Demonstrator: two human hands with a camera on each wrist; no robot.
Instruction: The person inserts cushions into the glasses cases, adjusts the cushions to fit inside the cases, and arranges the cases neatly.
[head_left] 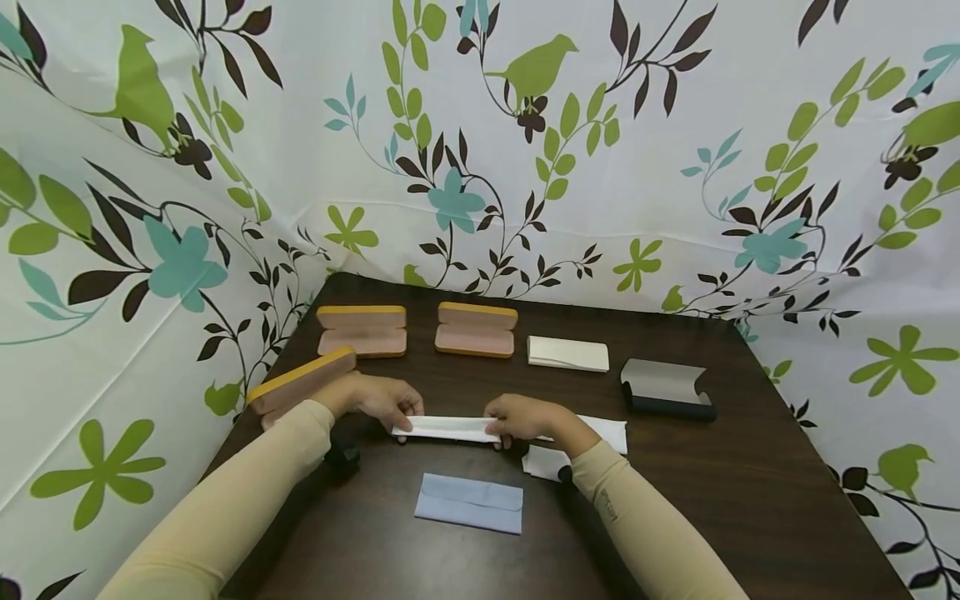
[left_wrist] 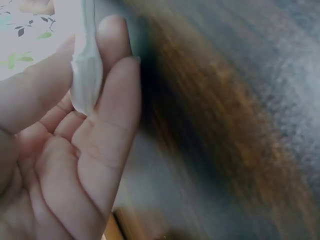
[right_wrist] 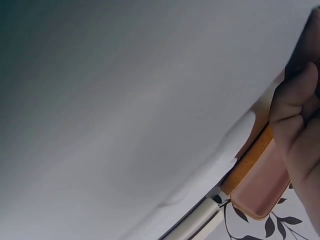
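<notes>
Both hands hold a flat white folded strip (head_left: 446, 428), cloth or paper, stretched level just over the table. At its left end my left hand (head_left: 382, 402) pinches it. The left wrist view shows its folded end (left_wrist: 87, 82) between thumb and fingers. My right hand (head_left: 521, 415) pinches the right end. In the right wrist view, that hand (right_wrist: 302, 125) is partly out of frame and a blurred white surface fills most of the picture. Nearer the body lies a light-blue flap pouch (head_left: 468, 504). White sheets (head_left: 609, 433) lie beside and partly under the right forearm.
Two open yellow-edged, pink-lined glasses cases (head_left: 363, 340) (head_left: 475, 340) stand at the back. A similar open case (head_left: 303, 383) sits by the left forearm. To the right are a cream folded case (head_left: 567, 354) and an open black case with grey lining (head_left: 667, 392). Patterned curtains surround the table.
</notes>
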